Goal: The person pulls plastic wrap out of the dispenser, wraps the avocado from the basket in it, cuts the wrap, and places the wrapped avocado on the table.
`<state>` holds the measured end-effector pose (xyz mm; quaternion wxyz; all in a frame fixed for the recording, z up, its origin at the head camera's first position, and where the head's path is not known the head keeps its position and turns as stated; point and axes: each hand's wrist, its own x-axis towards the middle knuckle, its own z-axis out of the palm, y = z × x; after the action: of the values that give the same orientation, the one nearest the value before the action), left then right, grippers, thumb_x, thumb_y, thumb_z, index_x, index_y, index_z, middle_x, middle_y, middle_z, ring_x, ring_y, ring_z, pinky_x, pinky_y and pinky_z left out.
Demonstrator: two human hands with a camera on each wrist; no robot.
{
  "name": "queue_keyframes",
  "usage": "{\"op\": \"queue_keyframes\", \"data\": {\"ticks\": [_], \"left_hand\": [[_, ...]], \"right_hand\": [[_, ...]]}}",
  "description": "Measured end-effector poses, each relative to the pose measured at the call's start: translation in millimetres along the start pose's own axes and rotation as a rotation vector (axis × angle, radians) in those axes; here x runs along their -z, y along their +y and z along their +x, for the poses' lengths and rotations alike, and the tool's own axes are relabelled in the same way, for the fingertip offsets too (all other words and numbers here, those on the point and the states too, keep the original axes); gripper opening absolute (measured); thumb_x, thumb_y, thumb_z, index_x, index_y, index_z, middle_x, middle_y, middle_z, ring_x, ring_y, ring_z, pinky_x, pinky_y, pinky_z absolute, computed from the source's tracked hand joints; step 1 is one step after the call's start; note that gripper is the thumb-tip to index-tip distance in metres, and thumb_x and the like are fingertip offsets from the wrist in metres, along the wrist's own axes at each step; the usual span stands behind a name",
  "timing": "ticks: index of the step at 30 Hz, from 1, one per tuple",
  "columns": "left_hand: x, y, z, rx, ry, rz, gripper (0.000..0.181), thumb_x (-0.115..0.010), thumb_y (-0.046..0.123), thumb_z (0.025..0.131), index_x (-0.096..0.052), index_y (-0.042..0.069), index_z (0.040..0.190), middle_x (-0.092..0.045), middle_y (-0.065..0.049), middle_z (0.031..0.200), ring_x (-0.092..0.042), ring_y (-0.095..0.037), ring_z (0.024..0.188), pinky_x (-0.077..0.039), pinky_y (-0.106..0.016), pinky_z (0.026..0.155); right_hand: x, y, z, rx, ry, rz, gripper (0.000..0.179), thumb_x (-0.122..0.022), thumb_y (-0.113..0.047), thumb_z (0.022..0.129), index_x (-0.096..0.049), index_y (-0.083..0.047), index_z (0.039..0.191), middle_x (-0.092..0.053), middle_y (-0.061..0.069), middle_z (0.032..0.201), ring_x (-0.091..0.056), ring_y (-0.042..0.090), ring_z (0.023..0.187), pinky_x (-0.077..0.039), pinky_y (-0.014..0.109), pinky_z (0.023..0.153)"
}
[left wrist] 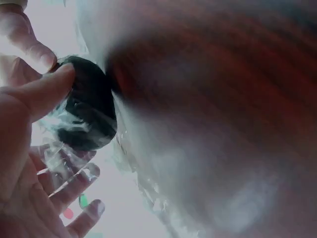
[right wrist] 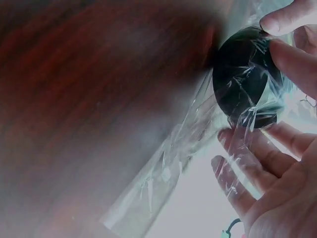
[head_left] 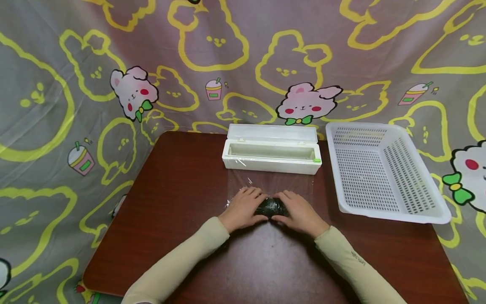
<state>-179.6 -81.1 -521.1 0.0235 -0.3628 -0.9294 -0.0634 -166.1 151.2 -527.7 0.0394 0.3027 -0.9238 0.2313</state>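
A dark, rounded, glossy item point(head_left: 271, 207), partly covered in clear cling film, sits on the table between both hands; its kind cannot be told. My left hand point(head_left: 244, 207) holds it from the left, thumb on the near side and fingers beyond. From the right my right hand point(head_left: 300, 213) holds it the same way. Loose film point(right wrist: 153, 183) trails off to one side in the right wrist view. A sheet of cling film point(head_left: 265, 180) runs from the item back to the white dispenser box point(head_left: 271, 165), whose lid stands raised.
To the right of the dispenser stands a white slotted plastic basket point(head_left: 366, 181), reaching the table's right side. The brown wooden table point(head_left: 167, 181) lies underneath. A curtain printed with rabbits point(head_left: 212, 38) hangs close behind and on the left.
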Motion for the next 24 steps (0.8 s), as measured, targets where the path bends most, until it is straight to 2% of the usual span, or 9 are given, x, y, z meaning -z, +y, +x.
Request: {"op": "queue_keyframes", "data": {"ticks": [6,12,17,20,24], "left_hand": [[-0.3,-2.2,3.2,-0.005,-0.043,0.035,0.063,-0.066,0.058,0.096,-0.059,0.017,0.143,-0.064,0.0,0.129,-0.057,-0.019,0.125,-0.042,-0.04,0.114],[-0.2,-5.0,3.4,0.009,-0.073,-0.03,0.069,-0.064,0.054,0.099,-0.05,0.011,0.151,-0.063,-0.004,0.136,-0.057,-0.022,0.129,-0.043,-0.04,0.114],[-1.0,-6.1,3.9,0.013,-0.077,-0.029,0.081,-0.068,0.059,0.094,-0.041,0.014,0.156,-0.063,-0.004,0.138,-0.057,-0.021,0.129,-0.041,-0.041,0.116],[-0.8,-5.4,5.1,-0.001,-0.062,0.007,0.079,-0.069,0.059,0.094,-0.043,0.016,0.155,-0.064,-0.003,0.135,-0.058,-0.021,0.128,-0.042,-0.041,0.114],[-1.8,-6.3,6.9,-0.01,-0.062,0.029,0.068,-0.064,0.053,0.099,-0.046,0.017,0.153,-0.065,-0.001,0.133,-0.058,-0.02,0.126,-0.043,-0.04,0.112]], "right_hand": [[-1.0,-0.5,2.7,0.012,0.031,0.006,0.059,-0.088,-0.035,0.083,-0.064,-0.007,0.129,-0.063,0.01,0.124,-0.063,0.028,0.115,-0.055,0.047,0.097],[1.0,-1.8,5.0,-0.027,0.004,0.014,0.06,-0.085,-0.035,0.087,-0.059,-0.009,0.134,-0.066,0.01,0.12,-0.067,0.029,0.107,-0.056,0.049,0.094],[4.0,0.2,6.6,-0.033,-0.009,0.003,0.054,-0.083,-0.036,0.089,-0.061,-0.01,0.131,-0.067,0.011,0.122,-0.068,0.031,0.108,-0.056,0.05,0.093],[3.5,1.2,6.8,-0.018,0.008,-0.008,0.054,-0.083,-0.036,0.089,-0.063,-0.008,0.131,-0.065,0.012,0.125,-0.066,0.032,0.112,-0.055,0.051,0.095],[3.6,0.9,8.1,0.012,0.034,-0.031,0.059,-0.088,-0.036,0.083,-0.065,-0.005,0.128,-0.063,0.013,0.124,-0.065,0.032,0.11,-0.056,0.05,0.094]]}}
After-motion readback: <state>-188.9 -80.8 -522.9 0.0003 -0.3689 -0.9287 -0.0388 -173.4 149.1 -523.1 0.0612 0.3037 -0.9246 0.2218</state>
